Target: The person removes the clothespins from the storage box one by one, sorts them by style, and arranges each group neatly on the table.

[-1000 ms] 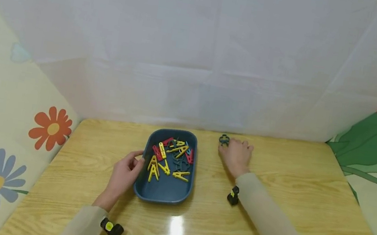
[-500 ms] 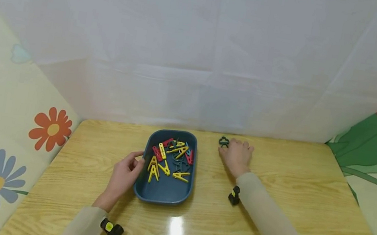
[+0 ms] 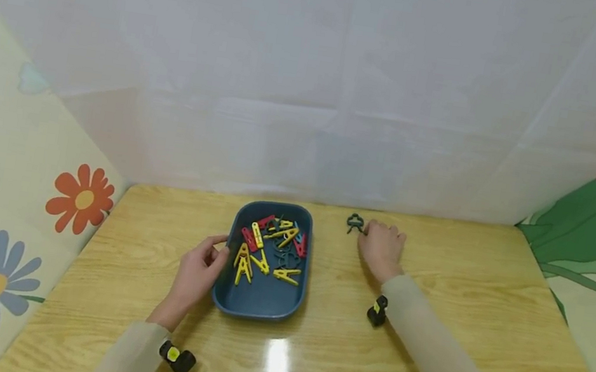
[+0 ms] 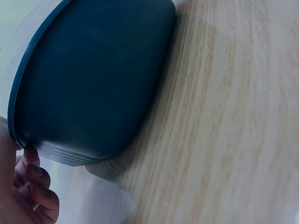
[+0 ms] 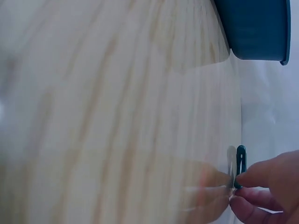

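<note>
A dark blue tray holds several yellow, red, blue and dark green clips. At its left side my left hand grips the rim, with curled fingers below the edge in the left wrist view. Right of the tray, near the table's back edge, lies a small dark green clip with rounded jaws and two thin legs. My right hand pinches one leg of this clip between thumb and fingertips. In the right wrist view the clip appears edge-on, and part of it is hidden by the fingers.
The wood-grain table reflects a bright streak of light in front of the tray. A white sheet hangs right behind the table. Walls with painted flowers stand at left and right.
My right hand has moved slightly to the right, and more of the dark green clip, including its legs, now shows. The left hand and the tray keep their places.
</note>
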`<control>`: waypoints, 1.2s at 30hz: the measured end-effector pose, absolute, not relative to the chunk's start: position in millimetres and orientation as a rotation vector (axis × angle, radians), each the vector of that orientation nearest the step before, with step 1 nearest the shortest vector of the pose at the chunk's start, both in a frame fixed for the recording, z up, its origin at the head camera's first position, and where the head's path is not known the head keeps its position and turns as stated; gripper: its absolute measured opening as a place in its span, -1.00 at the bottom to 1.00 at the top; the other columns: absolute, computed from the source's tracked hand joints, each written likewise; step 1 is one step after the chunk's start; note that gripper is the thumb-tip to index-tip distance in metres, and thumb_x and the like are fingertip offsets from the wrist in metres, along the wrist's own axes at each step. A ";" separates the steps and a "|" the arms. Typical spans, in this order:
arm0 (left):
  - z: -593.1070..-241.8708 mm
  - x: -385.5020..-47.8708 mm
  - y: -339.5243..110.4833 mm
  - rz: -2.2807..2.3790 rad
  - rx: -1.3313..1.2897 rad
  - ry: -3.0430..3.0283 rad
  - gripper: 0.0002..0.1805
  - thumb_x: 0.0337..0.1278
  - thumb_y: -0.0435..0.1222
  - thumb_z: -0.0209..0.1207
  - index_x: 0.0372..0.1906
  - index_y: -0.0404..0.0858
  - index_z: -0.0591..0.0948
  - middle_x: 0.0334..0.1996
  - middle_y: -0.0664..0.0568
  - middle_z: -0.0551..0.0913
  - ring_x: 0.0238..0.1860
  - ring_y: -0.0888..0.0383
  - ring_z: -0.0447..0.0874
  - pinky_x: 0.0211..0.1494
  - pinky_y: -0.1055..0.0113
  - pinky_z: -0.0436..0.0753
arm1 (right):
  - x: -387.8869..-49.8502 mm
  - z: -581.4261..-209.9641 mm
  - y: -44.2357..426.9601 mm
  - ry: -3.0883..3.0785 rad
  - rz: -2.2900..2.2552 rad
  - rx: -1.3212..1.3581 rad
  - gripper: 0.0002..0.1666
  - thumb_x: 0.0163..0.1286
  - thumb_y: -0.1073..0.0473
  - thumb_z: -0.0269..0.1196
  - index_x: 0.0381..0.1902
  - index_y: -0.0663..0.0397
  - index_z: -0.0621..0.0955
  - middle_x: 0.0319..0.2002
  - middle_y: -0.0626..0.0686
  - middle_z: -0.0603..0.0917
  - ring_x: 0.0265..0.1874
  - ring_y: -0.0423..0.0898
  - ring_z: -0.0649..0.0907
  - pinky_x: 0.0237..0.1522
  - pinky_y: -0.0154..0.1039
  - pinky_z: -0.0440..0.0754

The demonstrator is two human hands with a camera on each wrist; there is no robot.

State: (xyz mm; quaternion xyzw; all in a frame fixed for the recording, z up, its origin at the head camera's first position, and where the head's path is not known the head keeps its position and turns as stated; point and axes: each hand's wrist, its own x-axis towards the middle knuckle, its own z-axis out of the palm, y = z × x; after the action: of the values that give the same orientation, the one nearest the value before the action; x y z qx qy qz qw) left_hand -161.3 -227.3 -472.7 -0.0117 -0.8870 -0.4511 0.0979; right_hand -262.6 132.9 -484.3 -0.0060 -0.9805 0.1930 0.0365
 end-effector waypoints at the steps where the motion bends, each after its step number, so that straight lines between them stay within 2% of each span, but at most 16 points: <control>1: -472.7 -161.6 -227.3 -1.332 -0.036 -2.624 -0.63 0.50 -0.30 0.17 0.25 -0.38 0.61 -0.50 -0.01 0.53 -0.54 0.20 0.41 -0.48 0.40 0.40 | -262.6 -484.0 133.6 -3.006 0.591 -0.016 -0.73 0.48 0.11 0.22 -0.06 0.17 0.71 -0.11 0.21 0.76 -0.07 0.23 0.62 0.07 0.16 0.39; 7: -473.5 -162.0 -226.9 -1.331 -0.023 -2.629 -0.63 0.50 -0.29 0.17 0.26 -0.36 0.62 -0.49 0.00 0.53 -0.52 0.19 0.42 -0.47 0.40 0.41 | -260.1 -481.5 136.6 -3.004 0.605 -0.004 -0.79 0.50 0.17 0.21 -0.08 0.17 0.70 -0.14 0.20 0.76 -0.09 0.21 0.62 0.07 0.14 0.39; 22: -471.1 -160.2 -226.3 -1.334 -0.002 -2.659 -0.62 0.51 -0.29 0.15 0.28 -0.36 0.60 -0.48 -0.02 0.54 -0.50 0.16 0.43 -0.46 0.40 0.41 | -251.9 -472.5 138.2 -2.960 0.618 0.056 -0.76 0.48 0.14 0.27 -0.03 0.15 0.73 -0.11 0.16 0.78 -0.08 0.20 0.64 0.08 0.13 0.41; 28: -472.8 -162.1 -227.9 -1.334 -0.014 -2.642 -0.62 0.51 -0.29 0.16 0.27 -0.38 0.60 -0.49 -0.01 0.54 -0.52 0.17 0.42 -0.47 0.39 0.41 | -243.9 -458.5 132.6 -2.877 0.646 0.198 -0.81 0.48 0.14 0.31 -0.13 0.14 0.75 -0.23 0.09 0.80 -0.16 0.19 0.67 0.02 0.13 0.42; 36: -474.5 -161.8 -228.6 -1.346 -0.005 -2.653 -0.62 0.52 -0.27 0.15 0.29 -0.35 0.59 -0.46 -0.03 0.56 -0.49 0.15 0.44 -0.45 0.39 0.42 | -229.5 -436.9 110.8 -2.837 0.571 0.455 -0.79 0.43 0.07 0.39 -0.10 0.06 0.77 -0.22 0.01 0.81 -0.18 0.13 0.72 -0.01 0.17 0.53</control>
State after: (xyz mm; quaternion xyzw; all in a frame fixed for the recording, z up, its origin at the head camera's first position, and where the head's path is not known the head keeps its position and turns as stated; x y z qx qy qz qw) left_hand -161.8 -228.6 -474.5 -0.0018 -0.8887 -0.4508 0.0833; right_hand -229.5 110.8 -436.9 0.1545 -0.9630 0.1938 0.1057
